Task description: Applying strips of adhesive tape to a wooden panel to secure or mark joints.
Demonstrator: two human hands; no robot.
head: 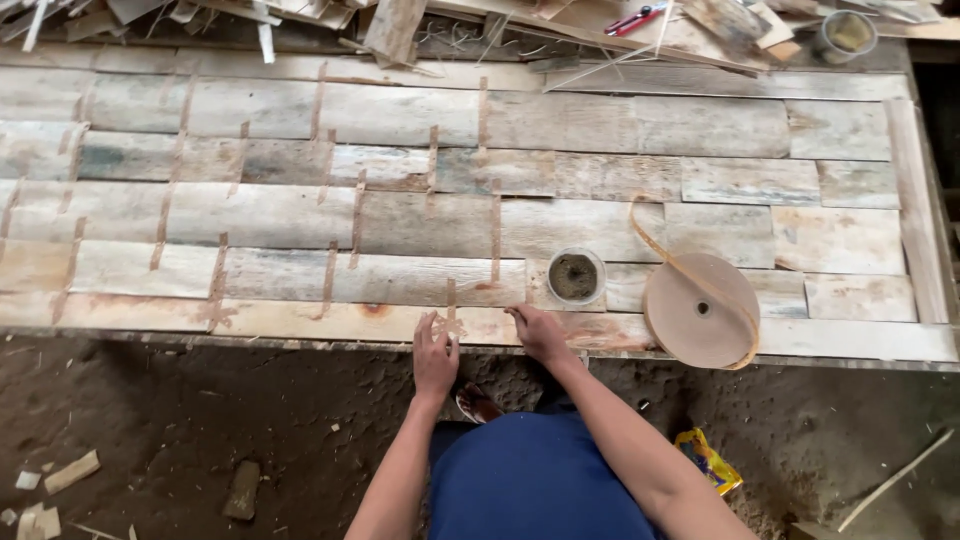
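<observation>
Brown paper tape strip (pixel 450 318) lies on the weathered wooden veneer sheet (pixel 400 230)'s near edge. Left hand (pixel 435 357) presses it, fingers spread; right hand (pixel 540 333) rests flat beside, near the round tape roll (pixel 700 310).

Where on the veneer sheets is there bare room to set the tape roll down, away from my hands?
Free: the sheets right of the tape roll, toward the table's right edge, and the wide stretch left of the left hand. Crowded: between the right hand, the small round container and the roll; scrap wood litters the far edge.
</observation>
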